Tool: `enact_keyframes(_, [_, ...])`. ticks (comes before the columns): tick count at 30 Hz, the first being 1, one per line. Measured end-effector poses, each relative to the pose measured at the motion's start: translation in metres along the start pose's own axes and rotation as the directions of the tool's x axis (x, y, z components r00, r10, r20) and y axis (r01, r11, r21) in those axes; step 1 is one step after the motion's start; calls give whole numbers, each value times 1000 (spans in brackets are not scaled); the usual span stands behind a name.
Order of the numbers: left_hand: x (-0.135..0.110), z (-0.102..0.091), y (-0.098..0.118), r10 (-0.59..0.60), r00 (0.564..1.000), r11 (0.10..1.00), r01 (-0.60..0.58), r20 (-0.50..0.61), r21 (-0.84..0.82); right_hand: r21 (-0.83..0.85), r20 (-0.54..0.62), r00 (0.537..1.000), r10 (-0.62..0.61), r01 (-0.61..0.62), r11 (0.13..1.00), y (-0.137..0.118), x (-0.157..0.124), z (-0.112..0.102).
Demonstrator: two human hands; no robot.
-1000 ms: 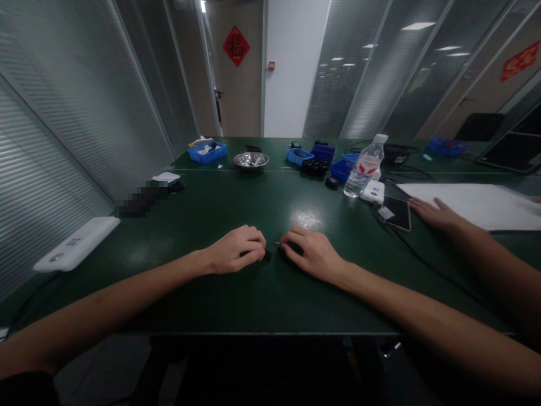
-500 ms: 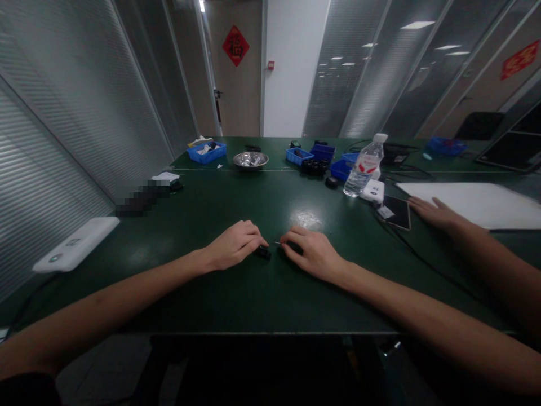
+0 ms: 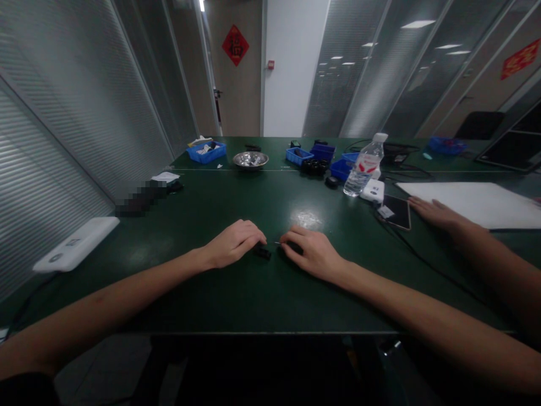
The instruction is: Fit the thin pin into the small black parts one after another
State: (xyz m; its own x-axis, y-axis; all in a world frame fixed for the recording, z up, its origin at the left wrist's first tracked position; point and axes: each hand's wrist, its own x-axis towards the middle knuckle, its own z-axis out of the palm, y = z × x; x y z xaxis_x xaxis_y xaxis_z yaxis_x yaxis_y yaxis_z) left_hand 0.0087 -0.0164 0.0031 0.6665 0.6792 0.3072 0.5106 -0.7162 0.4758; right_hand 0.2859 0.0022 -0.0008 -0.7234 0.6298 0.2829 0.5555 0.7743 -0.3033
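Observation:
My left hand (image 3: 236, 242) rests on the green table (image 3: 220, 299), its fingers curled together over the far side of a small black block-like part (image 3: 262, 252). Part of that block is hidden by the fingers. To the right of it, my right hand (image 3: 311, 251) lies on its side with thumb and forefinger closed. A thin, light, metal-looking pin (image 3: 277, 243) sticks out of this pinch toward the block, a short gap away; its other end is hidden in the hand.
Another person's hand (image 3: 439, 214) lies at right by a white board (image 3: 477, 203) and a dark tablet (image 3: 397, 213). A water bottle (image 3: 364, 167), blue trays (image 3: 207, 152) and a metal bowl (image 3: 251, 162) stand farther back. At left lies a white device (image 3: 76, 245).
My left fingers have shifted slightly up and back from the black block, showing more of it. My right hand and the pin have stayed in place.

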Motion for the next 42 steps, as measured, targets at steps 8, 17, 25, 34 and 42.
enact_keyframes(8, [-1,6,-15,-180,978,983,176,-107,-51,-9,3,1000,7,-7,1000,0,0,1])
enact_keyframes(17, [-4,-6,-23,-106,994,992,108,25,-58,-7,14,1000,10,-10,1000,1,-1,1])
enact_keyframes(25, [-3,-5,-21,-118,993,984,116,-8,-133,-4,9,1000,1,-1,1000,1,-1,0])
enact_keyframes(34, [-1,-3,9,-103,995,962,103,13,-255,-14,13,1000,6,-6,1000,-1,0,0])
enact_keyframes(42, [-3,-3,9,-122,990,962,134,66,-236,-11,11,1000,3,-3,1000,2,0,1])
